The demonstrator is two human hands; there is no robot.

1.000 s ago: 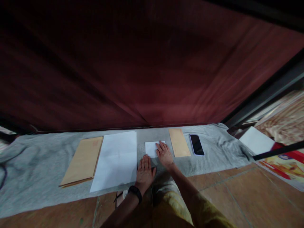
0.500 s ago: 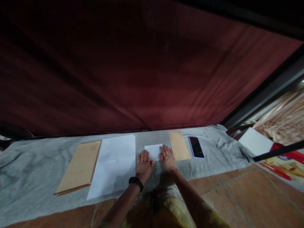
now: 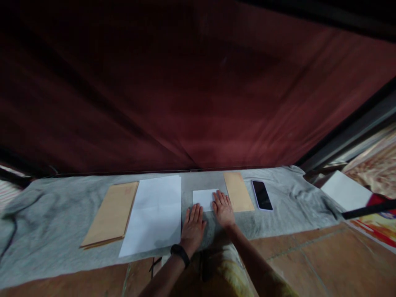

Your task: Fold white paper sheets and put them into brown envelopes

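Observation:
A small white folded paper (image 3: 203, 199) lies flat on the grey cloth (image 3: 213, 180) in front of me. My left hand (image 3: 194, 229), with a dark band on its wrist, rests palm down, its fingertips at the paper's near left edge. My right hand (image 3: 223, 209) lies flat with fingers spread over the paper's right end. Both hands are open. Just right of the right hand is a brown envelope (image 3: 239, 193). Larger white sheets of paper (image 3: 154, 214) lie left of the left hand.
A stack of brown envelopes (image 3: 109, 214) lies at the far left of the white sheets. A phone (image 3: 262, 195) with a pale purple edge is right of the single envelope. A dark red curtain (image 3: 198, 103) hangs behind; a white and red box (image 3: 348, 192) stands at right.
My left hand has slid toward me, off most of the small paper, uncovering its left part. The right hand stays on the paper's right end. The view has shifted slightly.

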